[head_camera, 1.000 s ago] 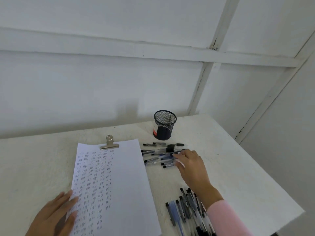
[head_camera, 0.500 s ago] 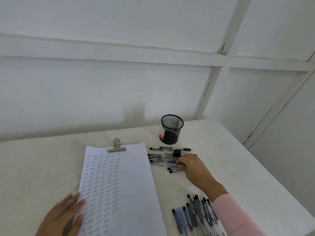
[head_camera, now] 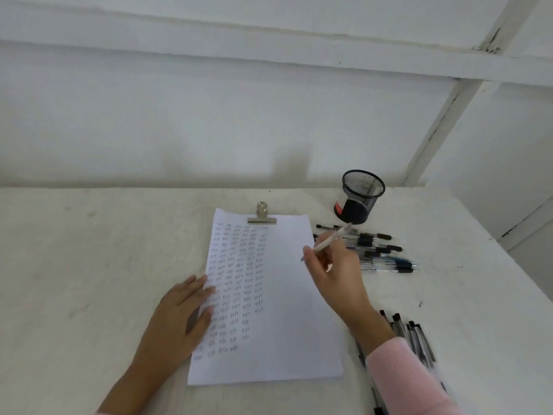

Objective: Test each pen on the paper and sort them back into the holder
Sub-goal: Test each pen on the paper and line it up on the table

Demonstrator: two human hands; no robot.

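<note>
Lifted off the far pen pile since half a second ago: right hand point(head_camera: 335, 274), now over the sheet's right margin, fingers curled round a clear-barrelled pen point(head_camera: 330, 239) that tilts up toward the black wire-mesh holder point(head_camera: 360, 197).
Left hand point(head_camera: 179, 316): flat, fingers straight, pressing the left edge of the white paper point(head_camera: 284, 310).
Surface: rough off-white table point(head_camera: 89, 265), with a white panelled wall point(head_camera: 209, 115) behind.
Silver bulldog clip point(head_camera: 262, 215): at the top of the sheet.
Loose pens point(head_camera: 386, 256): beside the holder.
Second heap point(head_camera: 419, 336): partly hidden by the pink sleeve point(head_camera: 401, 381).
</note>
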